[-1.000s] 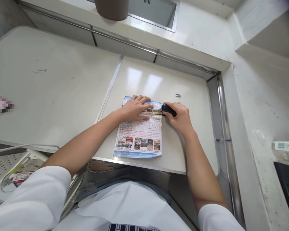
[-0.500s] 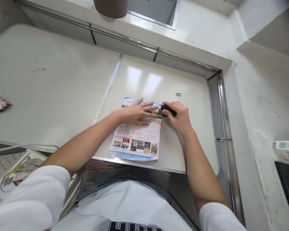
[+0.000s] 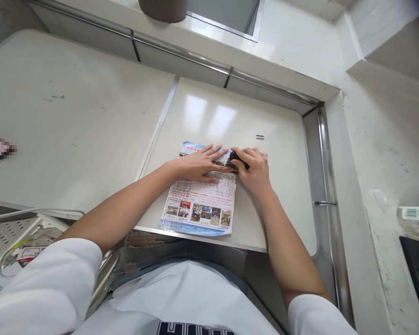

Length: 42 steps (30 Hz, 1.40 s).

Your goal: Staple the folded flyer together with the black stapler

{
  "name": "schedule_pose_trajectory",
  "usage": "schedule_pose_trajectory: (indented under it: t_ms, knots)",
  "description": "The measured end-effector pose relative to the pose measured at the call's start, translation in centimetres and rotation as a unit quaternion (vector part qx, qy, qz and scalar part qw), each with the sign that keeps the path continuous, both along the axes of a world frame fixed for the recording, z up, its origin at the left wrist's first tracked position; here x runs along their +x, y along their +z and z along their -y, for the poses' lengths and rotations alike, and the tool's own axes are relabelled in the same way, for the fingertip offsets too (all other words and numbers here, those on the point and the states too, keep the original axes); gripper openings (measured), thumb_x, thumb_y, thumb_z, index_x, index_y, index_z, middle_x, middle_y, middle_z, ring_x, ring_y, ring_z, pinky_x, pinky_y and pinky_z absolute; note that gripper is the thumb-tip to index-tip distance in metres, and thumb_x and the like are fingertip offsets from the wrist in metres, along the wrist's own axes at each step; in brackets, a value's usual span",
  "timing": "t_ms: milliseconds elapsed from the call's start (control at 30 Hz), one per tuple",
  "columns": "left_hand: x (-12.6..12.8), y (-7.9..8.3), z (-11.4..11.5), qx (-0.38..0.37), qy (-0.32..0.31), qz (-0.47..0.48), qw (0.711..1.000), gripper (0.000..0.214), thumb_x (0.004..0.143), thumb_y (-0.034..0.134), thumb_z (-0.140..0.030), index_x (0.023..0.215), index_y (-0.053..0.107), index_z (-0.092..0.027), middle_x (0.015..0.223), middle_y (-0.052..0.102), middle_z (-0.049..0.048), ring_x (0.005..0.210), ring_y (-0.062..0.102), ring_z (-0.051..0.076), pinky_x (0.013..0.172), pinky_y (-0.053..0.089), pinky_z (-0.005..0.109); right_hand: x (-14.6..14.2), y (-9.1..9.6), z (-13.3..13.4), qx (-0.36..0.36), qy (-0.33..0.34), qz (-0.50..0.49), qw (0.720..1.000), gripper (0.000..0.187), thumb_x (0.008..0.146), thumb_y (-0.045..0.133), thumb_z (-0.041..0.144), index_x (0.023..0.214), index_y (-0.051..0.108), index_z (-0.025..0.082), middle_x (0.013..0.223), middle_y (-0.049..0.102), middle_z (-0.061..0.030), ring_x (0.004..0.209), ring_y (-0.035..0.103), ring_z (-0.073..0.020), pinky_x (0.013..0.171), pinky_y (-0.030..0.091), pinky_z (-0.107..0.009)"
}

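A printed colour leaflet (image 3: 199,204) with photos and text lies on the white counter panel (image 3: 237,116), its near edge close to the panel's front edge. My left hand (image 3: 199,164) lies flat on the leaflet's upper part, fingers spread. My right hand (image 3: 252,170) grips a small black stapler (image 3: 238,158) at the leaflet's upper right corner, thumb and fingers closed over it. Most of the stapler is hidden under my fingers.
A short strip of staples (image 3: 260,137) lies on the panel beyond my right hand. A brown container (image 3: 163,9) stands at the back by a recessed steel sink (image 3: 226,11). A metal rail (image 3: 326,186) borders the panel's right side. Cables (image 3: 17,242) hang at lower left.
The leaflet has shifted slightly, and my left hand has flattened with its fingers spread on it. My right hand with the stapler has moved a little left onto the leaflet's corner.
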<state>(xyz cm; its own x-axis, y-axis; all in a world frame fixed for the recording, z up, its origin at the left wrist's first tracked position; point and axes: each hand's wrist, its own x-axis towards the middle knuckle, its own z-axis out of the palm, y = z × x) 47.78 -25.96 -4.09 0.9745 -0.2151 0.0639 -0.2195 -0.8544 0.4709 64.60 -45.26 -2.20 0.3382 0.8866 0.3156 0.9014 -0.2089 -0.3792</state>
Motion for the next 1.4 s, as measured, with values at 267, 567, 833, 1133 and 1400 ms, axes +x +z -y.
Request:
schedule_pose_trajectory:
  t_ms: [267, 567, 833, 1133, 1400]
  knots:
    - [-0.1, 0.0, -0.1, 0.009, 0.006, -0.007, 1.000, 0.063, 0.100, 0.074, -0.046, 0.161, 0.054, -0.048, 0.184, 0.021, -0.0022, 0.172, 0.012, 0.036, 0.139, 0.014, 0.060, -0.3, 0.0, -0.2, -0.008, -0.016, 0.015, 1.000, 0.033, 0.106, 0.057, 0.033, 0.133, 0.075, 0.029, 0.115, 0.081, -0.0082, 0.107, 0.065, -0.0328, 0.091, 0.042, -0.050]
    - [0.0, 0.0, -0.1, 0.015, -0.013, -0.021, 1.000, 0.062, 0.105, 0.067, -0.047, 0.164, 0.051, -0.042, 0.186, 0.007, 0.0007, 0.171, 0.005, 0.039, 0.140, 0.007, 0.061, -1.0, 0.2, -0.5, -0.045, -0.050, 0.008, 0.998, 0.032, 0.106, 0.057, 0.032, 0.133, 0.076, 0.030, 0.116, 0.080, -0.0069, 0.108, 0.063, -0.0314, 0.091, 0.041, -0.046]
    - [0.0, -0.2, -0.1, 0.014, -0.008, -0.015, 1.000, 0.063, 0.104, 0.069, -0.046, 0.164, 0.050, -0.044, 0.185, 0.009, 0.0004, 0.171, 0.008, 0.038, 0.140, 0.007, 0.059, -0.9, 0.1, -0.6, -0.042, -0.063, 0.003, 0.997, 0.034, 0.109, 0.053, 0.033, 0.135, 0.074, 0.030, 0.119, 0.079, -0.0074, 0.110, 0.064, -0.0315, 0.093, 0.042, -0.047]
    - [0.1, -0.2, 0.0, 0.018, -0.010, -0.015, 1.000, 0.065, 0.104, 0.069, -0.046, 0.166, 0.047, -0.045, 0.185, 0.008, 0.0007, 0.171, 0.007, 0.038, 0.140, 0.007, 0.060, -1.0, 0.2, -0.7, -0.046, -0.060, 0.006, 0.997, 0.034, 0.108, 0.053, 0.036, 0.133, 0.075, 0.030, 0.119, 0.080, -0.0080, 0.110, 0.062, -0.0323, 0.094, 0.040, -0.048]
    - [0.0, -0.3, 0.0, 0.017, -0.006, -0.017, 1.000, 0.062, 0.104, 0.068, -0.046, 0.164, 0.051, -0.043, 0.186, 0.007, -0.0013, 0.172, 0.008, 0.036, 0.140, 0.007, 0.059, -2.2, 0.4, -1.0, -0.091, -0.074, 0.053, 0.992, 0.032, 0.108, 0.052, 0.032, 0.131, 0.074, 0.030, 0.118, 0.077, -0.0104, 0.111, 0.057, -0.0329, 0.097, 0.035, -0.049]
